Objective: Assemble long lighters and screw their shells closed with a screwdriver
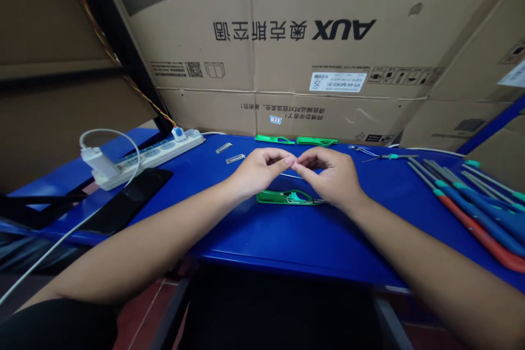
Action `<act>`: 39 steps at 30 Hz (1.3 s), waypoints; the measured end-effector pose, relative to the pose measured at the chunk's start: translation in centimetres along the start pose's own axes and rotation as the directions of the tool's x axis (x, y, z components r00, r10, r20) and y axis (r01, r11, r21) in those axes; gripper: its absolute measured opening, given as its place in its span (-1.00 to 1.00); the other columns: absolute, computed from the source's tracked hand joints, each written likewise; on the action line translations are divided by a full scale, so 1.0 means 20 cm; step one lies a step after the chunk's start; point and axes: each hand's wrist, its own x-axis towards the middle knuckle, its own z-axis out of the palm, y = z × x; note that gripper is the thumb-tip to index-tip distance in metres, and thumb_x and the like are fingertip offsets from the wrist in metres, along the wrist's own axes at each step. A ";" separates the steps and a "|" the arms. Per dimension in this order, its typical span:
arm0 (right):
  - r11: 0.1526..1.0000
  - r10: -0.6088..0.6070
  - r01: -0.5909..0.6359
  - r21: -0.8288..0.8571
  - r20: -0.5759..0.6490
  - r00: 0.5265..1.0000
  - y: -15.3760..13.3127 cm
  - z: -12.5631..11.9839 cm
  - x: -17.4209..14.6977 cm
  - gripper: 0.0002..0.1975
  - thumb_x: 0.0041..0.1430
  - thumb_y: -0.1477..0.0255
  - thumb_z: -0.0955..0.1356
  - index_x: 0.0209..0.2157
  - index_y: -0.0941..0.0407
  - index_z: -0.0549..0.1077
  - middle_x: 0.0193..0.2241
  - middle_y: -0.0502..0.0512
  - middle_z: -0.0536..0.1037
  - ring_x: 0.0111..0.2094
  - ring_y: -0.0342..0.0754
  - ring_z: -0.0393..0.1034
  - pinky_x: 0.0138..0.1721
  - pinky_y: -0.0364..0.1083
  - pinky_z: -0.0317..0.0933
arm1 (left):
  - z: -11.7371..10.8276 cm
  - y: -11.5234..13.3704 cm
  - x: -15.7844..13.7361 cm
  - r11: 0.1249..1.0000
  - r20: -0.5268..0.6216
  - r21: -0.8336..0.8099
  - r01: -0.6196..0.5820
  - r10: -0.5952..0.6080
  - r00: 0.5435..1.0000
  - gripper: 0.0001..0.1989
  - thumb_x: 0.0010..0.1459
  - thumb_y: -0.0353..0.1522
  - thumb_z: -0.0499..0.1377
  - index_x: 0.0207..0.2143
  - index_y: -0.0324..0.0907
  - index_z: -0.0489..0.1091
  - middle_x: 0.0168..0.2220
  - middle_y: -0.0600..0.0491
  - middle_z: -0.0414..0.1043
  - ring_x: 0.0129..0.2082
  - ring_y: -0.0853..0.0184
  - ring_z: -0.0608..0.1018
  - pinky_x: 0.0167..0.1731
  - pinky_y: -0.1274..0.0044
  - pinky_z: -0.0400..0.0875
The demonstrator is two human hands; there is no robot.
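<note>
My left hand (264, 169) and my right hand (333, 175) meet fingertip to fingertip over the blue table. Both are closed in a pinch; whatever lies between the fingers is hidden or too small to name. A thin white wire (292, 176) shows just below the fingertips, and I cannot tell whether either hand holds it. Under the hands lies an open green plastic handle shell (270, 197) with small parts and wires inside, its right end partly covered by my right hand. Behind the hands lie two more green handle shells (274, 139), (316, 141).
Two small clear rectangular pieces (235, 159) lie left of my hands. Further left are a black phone (127, 197) and a white power strip (164, 147) with a plugged-in charger. Several blue and red long-stemmed lighters (476, 224) lie right. Cardboard (287, 54) stands along the back.
</note>
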 end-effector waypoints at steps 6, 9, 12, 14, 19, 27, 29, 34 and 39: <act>0.956 -0.213 0.180 -0.230 -0.124 0.969 -0.01 -0.04 -0.01 -0.90 0.20 0.38 0.41 -0.27 0.04 0.61 -0.33 0.08 0.66 -0.34 -0.01 0.54 -0.29 0.01 0.43 | 0.01 0.00 -0.02 0.981 0.058 -0.183 0.059 -0.049 0.997 -0.73 0.24 -0.30 0.20 -0.03 -0.10 0.54 0.02 -0.04 0.55 -0.09 0.31 0.54 -0.23 0.49 0.42; 0.922 -0.302 0.245 -0.301 -0.160 0.940 -0.01 -0.06 -0.01 -0.88 0.22 0.41 0.40 -0.25 0.00 0.62 -0.28 0.06 0.68 -0.27 0.02 0.57 -0.19 0.04 0.44 | 0.04 0.03 -0.04 0.981 0.096 -0.196 -0.008 0.028 0.995 -0.65 0.25 -0.29 0.20 0.08 -0.05 0.48 0.14 -0.04 0.46 -0.02 0.28 0.54 -0.14 0.45 0.44; 0.900 -0.367 0.301 -0.316 -0.175 0.914 0.00 -0.07 -0.01 -0.88 0.22 0.45 0.40 -0.28 0.01 0.62 -0.29 0.04 0.68 -0.29 -0.02 0.58 -0.22 -0.03 0.43 | 0.02 0.05 -0.02 0.989 0.149 -0.053 -0.135 0.142 0.979 -0.61 0.26 -0.23 0.20 0.12 -0.07 0.45 0.18 -0.04 0.42 0.09 0.22 0.50 0.03 0.40 0.40; 0.902 -0.358 0.298 -0.312 -0.156 0.921 0.01 -0.08 0.00 -0.90 0.21 0.46 0.40 -0.32 0.04 0.61 -0.34 0.04 0.67 -0.33 -0.04 0.56 -0.26 -0.07 0.40 | -0.09 0.04 0.03 0.977 0.117 0.158 -0.141 0.124 0.985 -0.65 0.28 -0.22 0.17 0.06 -0.12 0.50 0.09 -0.06 0.51 0.08 0.23 0.51 0.10 0.40 0.36; 0.917 -0.114 0.203 -0.343 0.261 0.958 0.06 -0.11 0.03 -0.87 0.26 0.42 0.31 -0.35 0.10 0.49 -0.36 0.09 0.58 -0.38 -0.04 0.44 -0.36 -0.06 0.30 | -0.59 -0.08 0.18 0.676 -0.556 0.596 0.434 -0.043 0.830 -0.69 0.23 -0.32 0.18 -0.03 -0.21 0.55 -0.03 -0.08 0.57 -0.04 0.18 0.56 0.01 0.43 0.38; 0.888 0.061 0.197 -0.414 0.533 0.844 0.10 -0.14 0.05 -0.83 0.25 0.40 0.28 -0.32 0.11 0.50 -0.31 0.12 0.54 -0.32 -0.03 0.40 -0.33 -0.07 0.21 | -0.84 -0.28 0.20 0.588 -0.563 0.502 0.634 -0.334 0.756 -0.84 -0.23 -0.34 0.46 -0.60 -0.18 0.55 -0.64 0.04 0.45 -0.45 0.22 0.53 -0.33 0.47 0.34; 0.892 0.055 0.200 -0.405 0.537 0.842 0.09 -0.15 0.05 -0.83 0.20 0.40 0.32 -0.33 0.11 0.56 -0.34 0.10 0.55 -0.36 -0.05 0.40 -0.36 -0.08 0.20 | -0.83 -0.28 0.20 0.635 -0.539 0.461 0.620 -0.354 0.764 -0.82 -0.26 -0.36 0.46 -0.64 -0.18 0.52 -0.68 0.07 0.41 -0.50 0.27 0.49 -0.37 0.48 0.31; 0.906 0.039 0.179 -0.384 0.498 0.867 0.09 -0.16 0.05 -0.81 0.16 0.37 0.35 -0.36 0.10 0.63 -0.37 0.09 0.58 -0.38 -0.06 0.43 -0.35 -0.08 0.22 | -0.78 -0.26 0.20 0.839 -0.427 0.256 0.480 -0.347 0.835 -0.83 -0.10 -0.31 0.40 -0.49 -0.21 0.53 -0.56 0.10 0.47 -0.52 0.41 0.46 -0.39 0.55 0.35; 0.912 0.051 0.149 -0.383 0.465 0.884 0.08 -0.14 0.05 -0.84 0.14 0.38 0.35 -0.36 0.09 0.60 -0.39 0.06 0.57 -0.39 -0.07 0.42 -0.36 -0.09 0.21 | -0.70 -0.18 0.20 0.931 -0.287 0.040 0.363 -0.337 0.897 -0.71 -0.04 -0.25 0.41 -0.32 -0.24 0.51 -0.31 -0.05 0.58 -0.34 0.37 0.58 -0.25 0.52 0.46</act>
